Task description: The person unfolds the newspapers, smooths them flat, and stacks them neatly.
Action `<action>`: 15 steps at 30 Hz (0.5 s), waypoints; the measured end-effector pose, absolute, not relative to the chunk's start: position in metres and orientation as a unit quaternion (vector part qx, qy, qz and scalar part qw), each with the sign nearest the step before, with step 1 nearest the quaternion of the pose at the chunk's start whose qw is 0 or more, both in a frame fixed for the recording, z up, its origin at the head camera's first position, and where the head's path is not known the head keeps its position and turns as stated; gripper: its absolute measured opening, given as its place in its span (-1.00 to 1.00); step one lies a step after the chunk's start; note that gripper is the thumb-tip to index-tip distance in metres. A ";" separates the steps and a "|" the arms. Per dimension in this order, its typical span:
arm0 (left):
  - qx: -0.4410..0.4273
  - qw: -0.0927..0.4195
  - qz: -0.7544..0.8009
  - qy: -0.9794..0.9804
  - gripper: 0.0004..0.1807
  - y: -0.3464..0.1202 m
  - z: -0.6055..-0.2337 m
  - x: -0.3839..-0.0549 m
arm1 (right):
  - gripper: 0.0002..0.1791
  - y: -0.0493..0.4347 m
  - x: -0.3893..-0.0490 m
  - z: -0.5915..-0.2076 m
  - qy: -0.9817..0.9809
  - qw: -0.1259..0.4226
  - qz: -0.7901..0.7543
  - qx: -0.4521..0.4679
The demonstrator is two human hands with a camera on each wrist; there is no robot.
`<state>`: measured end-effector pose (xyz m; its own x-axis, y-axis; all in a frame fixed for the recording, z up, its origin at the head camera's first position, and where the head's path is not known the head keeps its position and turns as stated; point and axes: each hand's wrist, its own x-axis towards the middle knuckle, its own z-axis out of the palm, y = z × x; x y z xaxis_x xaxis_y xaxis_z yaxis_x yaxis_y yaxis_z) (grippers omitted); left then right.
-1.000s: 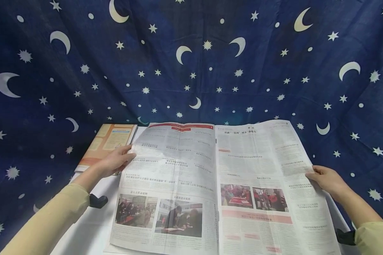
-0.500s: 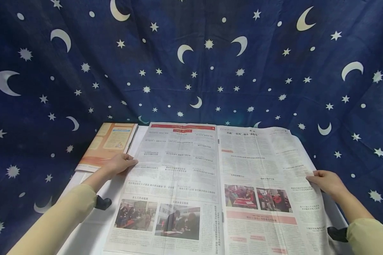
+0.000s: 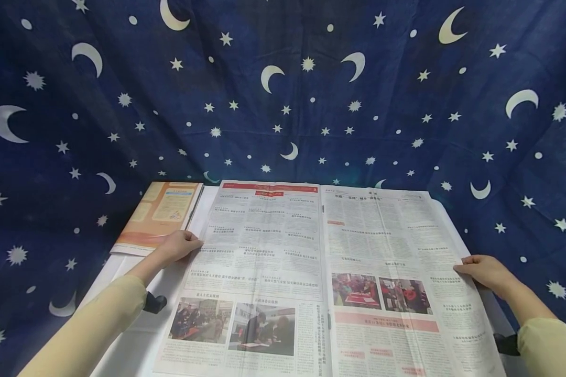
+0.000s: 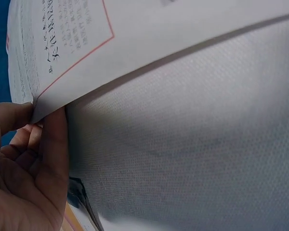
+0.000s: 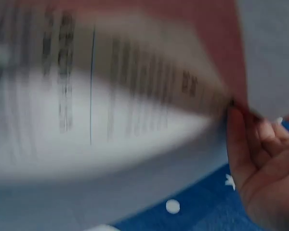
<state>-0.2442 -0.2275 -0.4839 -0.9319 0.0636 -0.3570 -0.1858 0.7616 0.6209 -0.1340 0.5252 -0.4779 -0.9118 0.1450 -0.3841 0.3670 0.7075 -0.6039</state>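
Observation:
A newspaper [image 3: 283, 262] lies spread wide across the white table, its centre fold running toward the person. On its left page are a red banner at the top and two photos lower down. My left hand [image 3: 176, 246] pinches the left edge between thumb and fingers, as the left wrist view shows with the sheet [image 4: 86, 67] between them. At the opposite edge my right hand [image 3: 488, 272] pinches the right page. In the right wrist view the fingers [image 5: 238, 139] grip the edge of the blurred sheet [image 5: 111, 96], which bows away from them.
An orange printed booklet [image 3: 158, 214] lies at the back left, just beyond the left hand. White tabletop [image 3: 137, 324] shows left of the newspaper. A dark blue curtain [image 3: 283, 94] with moons and stars hangs behind the table.
The newspaper has come down flatter, its pages smoother than one second ago. Both hands have lowered slightly with its edges, still pinching them.

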 end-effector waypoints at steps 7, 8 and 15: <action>-0.033 0.176 0.343 0.922 -0.75 -0.231 -0.484 -0.244 | -0.31 0.537 -0.128 -0.467 0.901 0.214 -0.365 0.096; -0.035 0.176 0.342 0.922 -0.75 -0.231 -0.484 -0.244 | -0.30 0.538 -0.127 -0.467 0.898 0.220 -0.368 0.095; -0.036 0.176 0.343 0.922 -0.76 -0.232 -0.487 -0.245 | -0.34 0.540 -0.126 -0.475 0.901 0.200 -0.368 0.115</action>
<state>-0.2448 -0.2316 -0.4871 -0.9356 0.0547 -0.3487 -0.1868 0.7615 0.6206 -0.1262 0.5399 -0.4748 -0.8933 0.0594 -0.4455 0.3543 0.7029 -0.6167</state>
